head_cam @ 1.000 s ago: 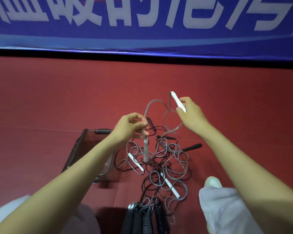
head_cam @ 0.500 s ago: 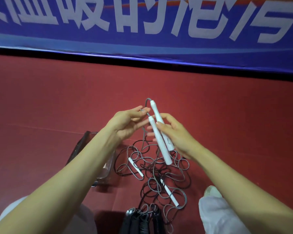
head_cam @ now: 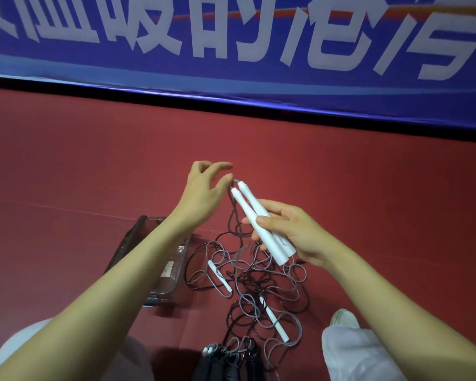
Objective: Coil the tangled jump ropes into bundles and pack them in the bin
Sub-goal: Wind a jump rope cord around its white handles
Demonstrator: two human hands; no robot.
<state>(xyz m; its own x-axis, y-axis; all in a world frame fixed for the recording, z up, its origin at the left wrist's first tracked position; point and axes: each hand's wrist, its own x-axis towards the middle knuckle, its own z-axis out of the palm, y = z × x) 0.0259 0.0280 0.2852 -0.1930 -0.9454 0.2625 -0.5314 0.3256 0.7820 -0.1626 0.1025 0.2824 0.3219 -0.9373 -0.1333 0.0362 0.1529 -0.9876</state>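
Nearest, at the bottom edge, a bundle of black handles (head_cam: 232, 362) lies on the red floor (head_cam: 66, 174) between the person's knees in pale trousers (head_cam: 355, 353). A white shoe (head_cam: 344, 317) shows just beyond the right knee.

Just past that, the tangled jump ropes (head_cam: 261, 281) sprawl loose on the floor in grey and black loops, not in the bin. Two loose white handles (head_cam: 274, 318) lie among the loops, one near the middle and one at the left side of the heap.

Beside the tangle on its left stands the clear bin (head_cam: 173, 281), with a dark rim; the left forearm crosses over it, so I cannot tell what it holds.

Above the heap, the right hand (head_cam: 294, 232) is curled round a pair of white handles (head_cam: 254, 215) held side by side, tilted up to the left, thumb across them. A grey cord (head_cam: 234, 215) leaves their upper ends and hangs down into the tangle.

Further out, the left hand (head_cam: 204, 191) is raised with its fingers loose and apart, one fingertip touching the cord at the handle tops; it grips nothing.

Beyond, a blue banner (head_cam: 231, 86) with white characters runs along the far edge of the floor.
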